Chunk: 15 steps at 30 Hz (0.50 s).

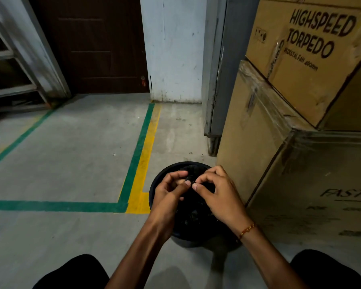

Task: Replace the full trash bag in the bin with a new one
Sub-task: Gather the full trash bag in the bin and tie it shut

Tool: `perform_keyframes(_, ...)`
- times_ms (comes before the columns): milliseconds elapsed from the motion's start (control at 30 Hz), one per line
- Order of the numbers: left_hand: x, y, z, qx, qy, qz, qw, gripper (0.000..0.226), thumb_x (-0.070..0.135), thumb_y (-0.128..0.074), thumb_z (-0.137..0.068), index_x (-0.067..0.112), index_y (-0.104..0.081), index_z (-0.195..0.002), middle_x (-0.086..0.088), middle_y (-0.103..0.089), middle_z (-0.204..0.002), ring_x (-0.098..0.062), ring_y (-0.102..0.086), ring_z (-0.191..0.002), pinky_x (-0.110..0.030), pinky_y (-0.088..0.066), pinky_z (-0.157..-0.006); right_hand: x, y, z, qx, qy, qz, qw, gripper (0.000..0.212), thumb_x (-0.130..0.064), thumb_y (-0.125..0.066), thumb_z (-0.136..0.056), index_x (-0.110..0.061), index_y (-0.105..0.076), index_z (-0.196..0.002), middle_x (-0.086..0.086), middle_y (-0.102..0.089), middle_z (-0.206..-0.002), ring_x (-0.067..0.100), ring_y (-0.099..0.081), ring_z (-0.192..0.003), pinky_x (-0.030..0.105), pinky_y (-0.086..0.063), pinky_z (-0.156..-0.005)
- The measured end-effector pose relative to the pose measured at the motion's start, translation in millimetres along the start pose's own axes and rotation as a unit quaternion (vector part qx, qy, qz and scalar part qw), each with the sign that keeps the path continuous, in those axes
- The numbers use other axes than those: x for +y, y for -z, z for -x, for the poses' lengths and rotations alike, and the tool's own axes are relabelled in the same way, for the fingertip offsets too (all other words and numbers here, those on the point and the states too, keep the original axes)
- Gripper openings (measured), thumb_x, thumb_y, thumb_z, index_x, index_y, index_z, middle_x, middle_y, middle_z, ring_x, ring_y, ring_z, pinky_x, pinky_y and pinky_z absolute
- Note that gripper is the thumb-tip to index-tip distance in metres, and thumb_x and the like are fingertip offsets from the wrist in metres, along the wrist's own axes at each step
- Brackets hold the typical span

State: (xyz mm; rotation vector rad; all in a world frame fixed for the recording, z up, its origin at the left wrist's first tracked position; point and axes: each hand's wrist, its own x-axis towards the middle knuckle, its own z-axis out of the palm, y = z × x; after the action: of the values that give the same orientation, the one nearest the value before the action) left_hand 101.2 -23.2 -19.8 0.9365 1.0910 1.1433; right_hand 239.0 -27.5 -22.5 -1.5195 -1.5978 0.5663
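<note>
Two hands meet over the black trash bag in the bin by the cardboard boxes: left hand and right hand pinch its gathered neck; thin plastic may tear, or the hold may slip

storeroom or warehouse corner: stacked cardboard boxes, green-yellow floor tape, bare concrete floor.

Stacked cardboard boxes at right, dark wooden door behind, green and yellow floor tape
</note>
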Motion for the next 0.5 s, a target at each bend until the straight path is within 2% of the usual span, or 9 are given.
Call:
perform_keyframes(67,-0.3,-0.7,-2.0,0.006,-0.001,-0.007,1.000,0.020,0.006,-0.063,-0.089,0.018,-0.067,-0.104,0.007,-0.067,-0.084,-0.007,-0.062,-0.081,-0.026,-0.043,-0.073,1.9,-2.6,0.5,-0.011,-0.016,-0.038,0.999,0.011,-0.020,-0.072,-0.083,-0.022,-0.066,-0.074,-0.005,-0.051,-0.092,0.006,-0.057,-0.090,0.024,-0.045,-0.083)
perform_keyframes(167,0.1,-3.1,-4.0,0.026,0.005,-0.023,0.999,0.018,0.007,-0.064,-0.089,0.015,-0.067,-0.104,0.005,-0.069,-0.089,-0.007,-0.062,-0.080,-0.026,-0.045,-0.071,1.6,-5.1,2.3,-0.020,-0.018,-0.047,0.999,0.013,-0.020,-0.070,-0.085,-0.021,-0.064,-0.074,-0.006,-0.051,-0.094,0.003,-0.055,-0.091,0.018,-0.043,-0.084)
perform_keyframes(300,0.6,-7.9,-7.7,0.082,0.015,-0.053,0.995,0.013,0.004,-0.062,-0.087,0.012,-0.068,-0.097,0.000,-0.069,-0.084,-0.010,-0.059,-0.070,-0.023,-0.045,-0.061,-3.5,-3.5,6.5,-0.014,0.041,-0.029,0.999,0.014,-0.018,-0.069,-0.085,-0.021,-0.060,-0.075,-0.006,-0.049,-0.097,0.002,-0.054,-0.094,0.008,-0.039,-0.082)
perform_keyframes(400,2.1,-11.6,-12.5,0.101,0.032,-0.077,0.991,0.015,0.002,-0.058,-0.087,0.015,-0.066,-0.089,-0.003,-0.066,-0.078,-0.012,-0.055,-0.063,-0.024,-0.045,-0.056,-6.5,-1.1,12.7,-0.011,0.119,0.021,0.993,0.012,-0.014,-0.066,-0.085,-0.016,-0.058,-0.078,-0.005,-0.048,-0.103,0.003,-0.053,-0.097,0.011,-0.041,-0.081)
perform_keyframes(500,7.8,-13.5,-12.5,0.089,0.066,-0.043,0.993,0.017,-0.002,-0.052,-0.090,0.011,-0.062,-0.088,-0.004,-0.058,-0.069,-0.007,-0.051,-0.049,-0.022,-0.043,-0.049,-2.1,0.1,15.0,0.003,0.138,0.013,0.990,0.011,-0.013,-0.066,-0.086,-0.017,-0.056,-0.082,-0.007,-0.050,-0.108,0.004,-0.053,-0.104,0.015,-0.043,-0.086)
